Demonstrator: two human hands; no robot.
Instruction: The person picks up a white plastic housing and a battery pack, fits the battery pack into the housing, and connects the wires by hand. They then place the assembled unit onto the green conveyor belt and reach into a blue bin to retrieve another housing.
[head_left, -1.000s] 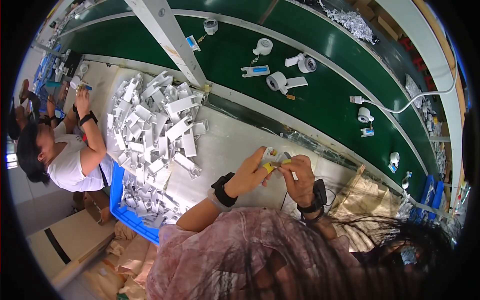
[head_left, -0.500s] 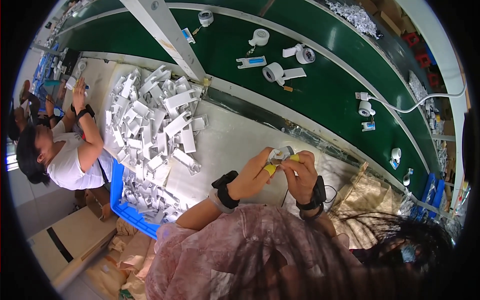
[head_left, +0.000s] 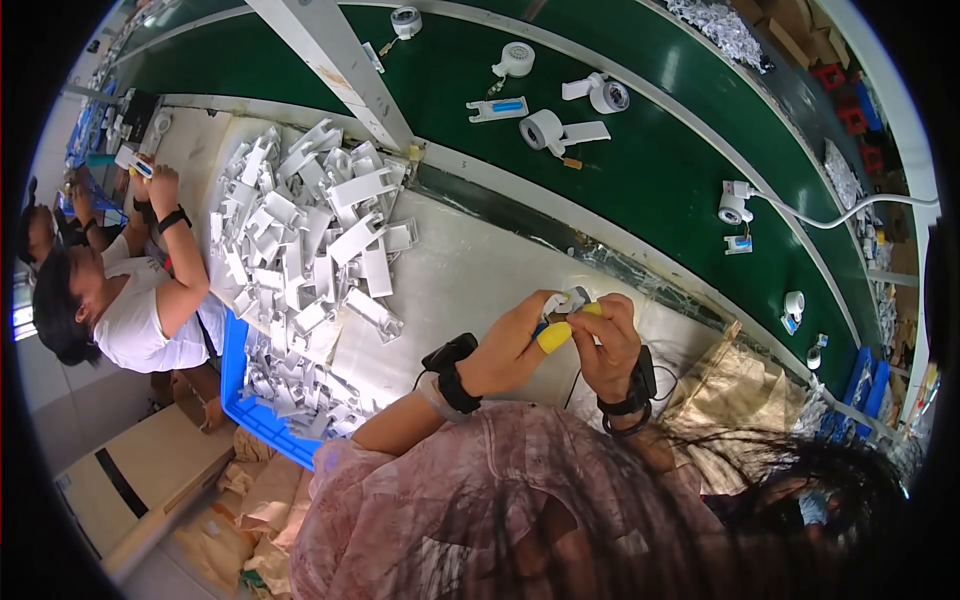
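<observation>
- The left hand (head_left: pixel 505 355) is closed around a small white-and-grey piece (head_left: pixel 573 299), held up over the pale worktop (head_left: pixel 450 262) near the belt's edge; the right hand (head_left: pixel 608 350) has thumb and fingers pinched in at its near side.
- The fingers hide most of it, so I can't make out exactly what the right fingertips grip.
- My worry is a slip: the yellow finger covers (head_left: pixel 554 338) might slide on smooth plastic, or an uneven push could twist the piece loose.
- A dropped piece might get lost against the loose heap of white casings (head_left: pixel 300 235) on the left.
- A metal post (head_left: pixel 335 70) stands between heap and green belt (head_left: pixel 450 90).
- A white cable (head_left: pixel 840 215) hangs over the belt's right side, where it could snag a reaching arm.
</observation>
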